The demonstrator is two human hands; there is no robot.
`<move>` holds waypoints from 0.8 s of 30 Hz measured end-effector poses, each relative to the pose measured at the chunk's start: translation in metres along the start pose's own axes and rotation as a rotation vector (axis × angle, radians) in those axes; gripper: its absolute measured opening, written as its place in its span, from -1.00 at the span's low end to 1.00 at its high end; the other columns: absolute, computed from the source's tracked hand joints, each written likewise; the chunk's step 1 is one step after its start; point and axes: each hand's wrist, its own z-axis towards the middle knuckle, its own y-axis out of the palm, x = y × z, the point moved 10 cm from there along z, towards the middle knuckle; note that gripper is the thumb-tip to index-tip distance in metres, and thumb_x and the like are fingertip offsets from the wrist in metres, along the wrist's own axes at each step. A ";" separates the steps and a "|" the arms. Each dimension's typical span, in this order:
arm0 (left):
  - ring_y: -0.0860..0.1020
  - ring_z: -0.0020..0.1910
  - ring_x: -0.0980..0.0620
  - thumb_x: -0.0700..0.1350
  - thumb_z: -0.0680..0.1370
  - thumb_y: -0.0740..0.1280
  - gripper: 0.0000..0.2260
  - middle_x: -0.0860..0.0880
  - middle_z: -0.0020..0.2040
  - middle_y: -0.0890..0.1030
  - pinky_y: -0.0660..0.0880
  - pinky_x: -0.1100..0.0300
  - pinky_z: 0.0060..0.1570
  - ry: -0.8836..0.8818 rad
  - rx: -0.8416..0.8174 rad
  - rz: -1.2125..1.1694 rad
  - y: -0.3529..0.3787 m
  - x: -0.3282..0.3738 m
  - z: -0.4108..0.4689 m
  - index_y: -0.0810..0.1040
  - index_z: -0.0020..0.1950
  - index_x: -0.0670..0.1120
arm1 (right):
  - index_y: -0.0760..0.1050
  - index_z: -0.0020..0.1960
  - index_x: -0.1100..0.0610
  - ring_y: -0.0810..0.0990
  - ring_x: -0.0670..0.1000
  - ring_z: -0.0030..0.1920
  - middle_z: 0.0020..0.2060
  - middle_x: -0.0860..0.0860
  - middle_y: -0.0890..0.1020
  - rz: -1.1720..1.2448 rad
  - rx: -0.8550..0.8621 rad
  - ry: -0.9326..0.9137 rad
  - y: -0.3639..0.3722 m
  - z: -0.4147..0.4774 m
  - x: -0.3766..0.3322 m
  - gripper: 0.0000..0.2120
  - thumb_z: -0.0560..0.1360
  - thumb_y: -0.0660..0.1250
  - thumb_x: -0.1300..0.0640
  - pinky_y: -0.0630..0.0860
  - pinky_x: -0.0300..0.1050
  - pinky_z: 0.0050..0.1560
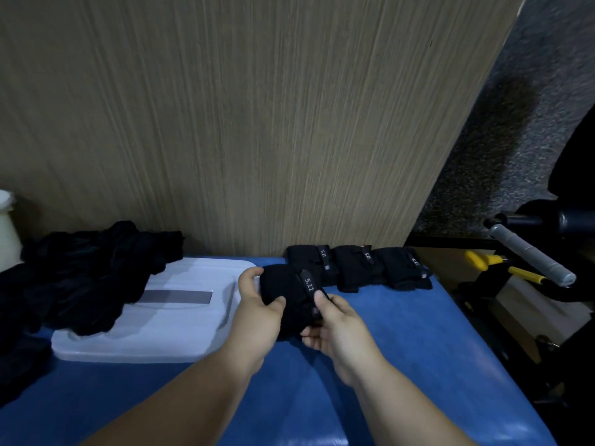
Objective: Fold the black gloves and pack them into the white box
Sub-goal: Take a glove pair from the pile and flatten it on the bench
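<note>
Both hands' fingers (277,305) grip one folded black glove (286,297). Three folded gloves (357,265) just beyond; white box (167,329) left, half under black pile (80,268).

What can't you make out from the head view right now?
- White box: pile of black gloves covers its left part, so the contents are unclear.
- Held glove: left hand and right hand hide its lower folds.
- Three folded gloves: labels too small to read.
- Pile: cut off at left edge.
</note>
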 end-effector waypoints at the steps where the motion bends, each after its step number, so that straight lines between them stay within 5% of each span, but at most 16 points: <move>1: 0.58 -0.15 -0.01 -0.24 0.58 0.24 -0.58 -0.09 0.01 0.62 0.49 0.15 -0.23 0.002 -0.006 0.010 -0.001 0.002 0.004 0.31 0.07 0.33 | 0.45 -0.02 0.16 0.53 0.00 -0.37 -0.23 0.08 0.54 -0.020 0.008 -0.005 0.003 0.003 -0.002 -0.82 0.61 0.23 0.04 0.49 -0.16 -0.35; 6: 0.49 -0.28 -0.03 -0.25 0.58 0.19 -0.66 -0.14 -0.10 0.60 0.43 0.09 -0.26 0.053 0.018 0.089 -0.012 0.015 0.032 0.36 -0.02 0.25 | 0.52 -0.05 0.11 0.54 -0.07 -0.32 -0.24 -0.05 0.61 -0.307 0.110 -0.123 0.007 0.021 -0.027 -0.84 0.58 0.28 0.03 0.44 -0.26 -0.35; 9: 0.48 -0.33 0.00 -0.23 0.60 0.16 -0.80 -0.07 -0.22 0.56 0.41 0.17 -0.32 0.080 0.051 0.195 -0.019 0.024 0.051 0.43 0.06 0.07 | 0.49 0.04 -0.01 0.51 -0.15 -0.10 -0.12 -0.16 0.57 -0.668 0.185 -0.295 0.012 0.028 -0.056 -0.86 0.53 0.33 -0.04 0.37 -0.39 -0.16; 15: 0.52 -0.09 0.01 -0.19 0.62 0.14 -0.80 -0.05 0.05 0.55 0.42 0.19 -0.16 0.065 0.008 0.405 -0.012 0.024 0.084 0.41 0.20 0.00 | 0.45 0.25 -0.04 0.30 -0.06 0.25 0.14 -0.14 0.49 -1.206 0.292 -0.596 0.024 0.044 -0.094 -0.62 0.49 0.31 -0.16 0.25 -0.18 0.29; 18: 0.52 -0.06 0.02 -0.19 0.63 0.15 -0.80 -0.04 0.06 0.54 0.42 0.22 -0.19 0.061 -0.010 0.351 -0.010 0.023 0.090 0.41 0.22 0.01 | 0.46 0.27 -0.05 0.28 -0.07 0.30 0.19 -0.16 0.49 -1.219 0.234 -0.584 0.022 0.057 -0.090 -0.61 0.50 0.27 -0.19 0.22 -0.15 0.33; 24: 0.61 -0.09 -0.08 -0.22 0.61 0.20 -0.76 -0.05 0.00 0.61 0.56 -0.06 -0.03 0.123 0.050 0.042 -0.011 0.036 0.095 0.45 0.02 0.15 | 0.42 0.33 -0.03 0.34 -0.11 0.33 0.22 -0.15 0.51 -0.907 0.165 -0.568 0.018 0.064 -0.089 -0.57 0.53 0.24 -0.18 0.30 -0.10 0.35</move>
